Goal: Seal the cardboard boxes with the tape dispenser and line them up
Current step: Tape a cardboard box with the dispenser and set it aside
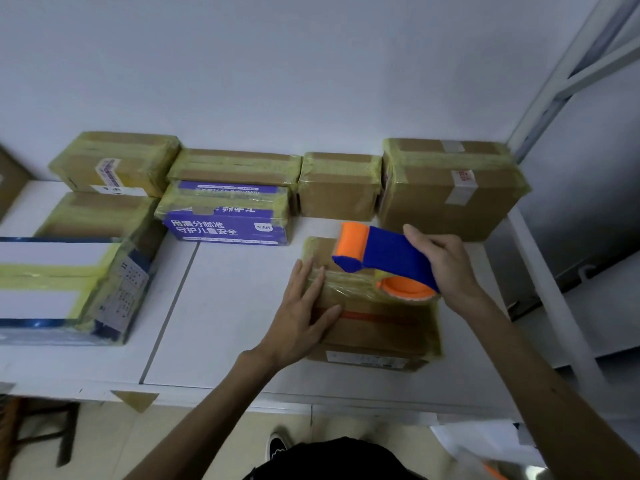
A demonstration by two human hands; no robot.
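While the left hand (300,313) presses flat on the cardboard box (374,323), the right hand (446,268) grips the tape dispenser (384,258) above it.

I see matt brown cardboard on the near box (377,332), with glossy, crinkled clear tape (349,281) across it. The tape dispenser (391,259) looks like matt blue and orange plastic. The white worktop (225,323) is smooth.

Plain white wall (277,64) behind, soft even light. White table (225,341) set against it, with a dark seam (173,306) between two tops. Pale metal rack frame (568,74) at right. Tan floor (194,445) below, dark wooden furniture legs (65,434) lower left.
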